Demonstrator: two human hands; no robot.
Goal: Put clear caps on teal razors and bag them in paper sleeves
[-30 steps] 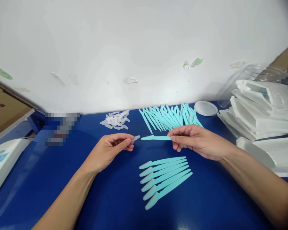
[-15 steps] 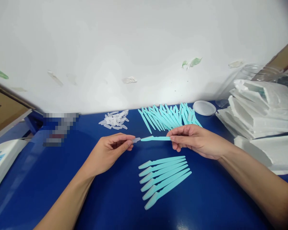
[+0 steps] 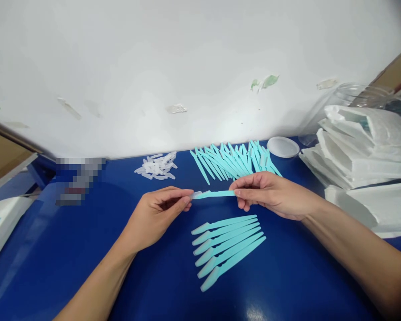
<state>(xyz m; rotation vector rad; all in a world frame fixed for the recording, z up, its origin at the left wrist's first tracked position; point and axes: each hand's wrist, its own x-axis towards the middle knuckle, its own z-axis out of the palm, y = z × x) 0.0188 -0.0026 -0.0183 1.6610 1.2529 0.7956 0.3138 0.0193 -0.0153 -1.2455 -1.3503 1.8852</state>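
Between finger and thumb, my left hand [image 3: 165, 214] pinches a small translucent blade cap [image 3: 196, 195]. My right hand [image 3: 267, 195] grips a turquoise eyebrow razor [image 3: 220, 193] by its handle, the head pointing left. The cap now overlaps the tip of the razor's head; how far it is on I cannot tell. Below them, several capped razors [image 3: 229, 252] lie side by side in a fanned row on the blue table. Behind my hands are a heap of loose caps [image 3: 157, 166] and a pile of turquoise razors [image 3: 232, 161].
White padded envelopes [image 3: 364, 151] are stacked at the right, near a clear plastic jar [image 3: 357, 93]. A round translucent lid [image 3: 283, 147] lies by the razor pile. At the left edge stand a white device [image 3: 3, 223] and a cardboard box [image 3: 6, 156]. A white wall [image 3: 137, 67] bounds the back.
My left hand has brought the cap rightward onto the razor's tip, closing the small gap between them. The right hand keeps its hold. The whole view has shifted slightly.
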